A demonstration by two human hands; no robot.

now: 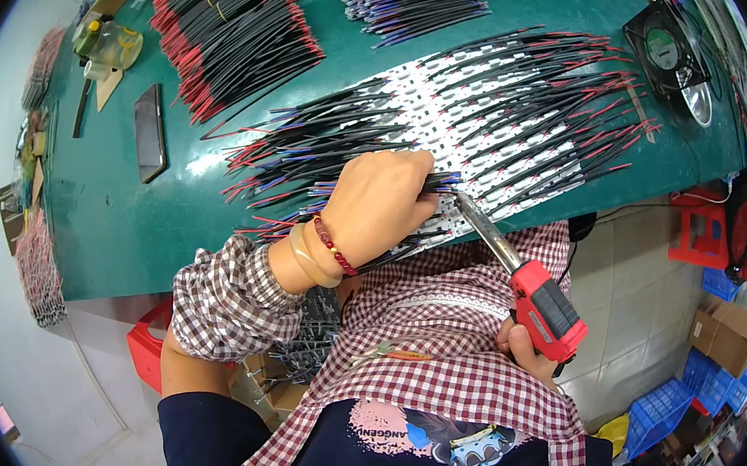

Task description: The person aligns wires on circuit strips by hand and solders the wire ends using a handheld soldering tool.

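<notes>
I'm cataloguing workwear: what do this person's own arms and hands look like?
The left hand is ungloved, with a pale bangle and dark red beaded bracelet; farther up come a checked, gathered oversleeve and a dark sleeve. The right hand, partly hidden, shows no glove.

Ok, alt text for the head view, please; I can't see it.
The right hand holds a red-and-black soldering iron, its tip beside dark wires that the left hand holds over a white panel. Bundled wires, a phone and a fan lie on the green table.
</notes>
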